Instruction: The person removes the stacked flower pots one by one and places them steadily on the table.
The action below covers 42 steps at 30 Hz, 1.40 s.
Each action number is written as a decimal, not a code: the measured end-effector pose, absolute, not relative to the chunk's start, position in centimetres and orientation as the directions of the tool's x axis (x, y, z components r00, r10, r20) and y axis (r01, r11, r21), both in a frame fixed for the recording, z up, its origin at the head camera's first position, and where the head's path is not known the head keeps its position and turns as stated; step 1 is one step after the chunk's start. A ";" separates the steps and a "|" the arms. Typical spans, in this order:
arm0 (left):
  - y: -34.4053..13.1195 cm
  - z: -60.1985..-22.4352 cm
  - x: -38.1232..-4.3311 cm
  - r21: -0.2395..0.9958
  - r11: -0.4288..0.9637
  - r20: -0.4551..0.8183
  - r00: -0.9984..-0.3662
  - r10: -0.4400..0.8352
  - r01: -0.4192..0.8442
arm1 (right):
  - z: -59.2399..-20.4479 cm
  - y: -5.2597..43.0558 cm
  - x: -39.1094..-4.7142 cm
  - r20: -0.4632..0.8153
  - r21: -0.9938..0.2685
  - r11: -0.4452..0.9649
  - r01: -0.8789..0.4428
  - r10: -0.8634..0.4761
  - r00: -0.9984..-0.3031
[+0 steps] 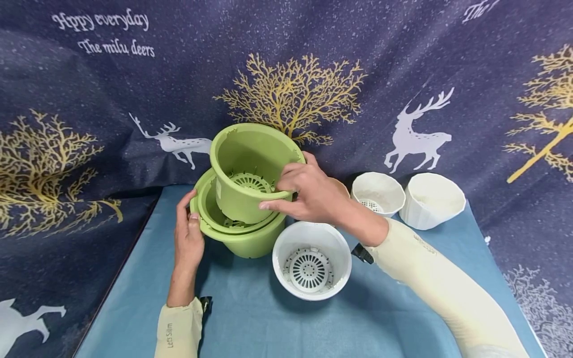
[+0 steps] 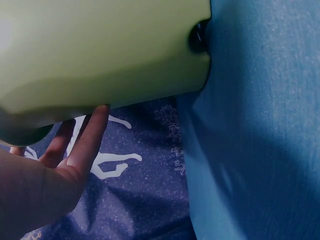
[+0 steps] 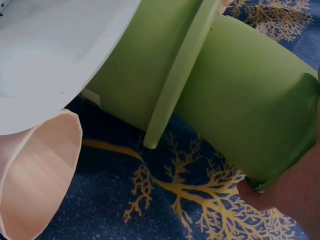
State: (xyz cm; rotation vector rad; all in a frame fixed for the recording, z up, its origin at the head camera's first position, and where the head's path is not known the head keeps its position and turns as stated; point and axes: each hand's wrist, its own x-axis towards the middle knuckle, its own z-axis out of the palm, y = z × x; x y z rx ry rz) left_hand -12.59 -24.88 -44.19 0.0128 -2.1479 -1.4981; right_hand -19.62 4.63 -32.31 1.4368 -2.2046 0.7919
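Observation:
Three green plastic flowerpots stand together left of centre in the head view. The upper pot is tilted, its base inside the stack and its slotted floor showing. My right hand grips its right rim, fingers inside and thumb outside. Below it, an inner pot sits nested in the outer pot. My left hand holds the stack's left rim. In the left wrist view its fingers lie along the outer pot's wall. The right wrist view shows the upper pot's side beyond the stack's rim.
A white round pot with a slotted base stands just right of the green stack. Two white faceted pots stand at the back right. A pinkish pot is partly hidden behind my right hand. A patterned cloth hangs behind the blue tabletop.

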 end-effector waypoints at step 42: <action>-24.7 -44.2 -12.7 0.880 0.373 0.410 -0.867 -0.283 0.295 | -29.7 10.7 -15.0 0.790 -0.233 0.162 -0.959 -0.543 -0.284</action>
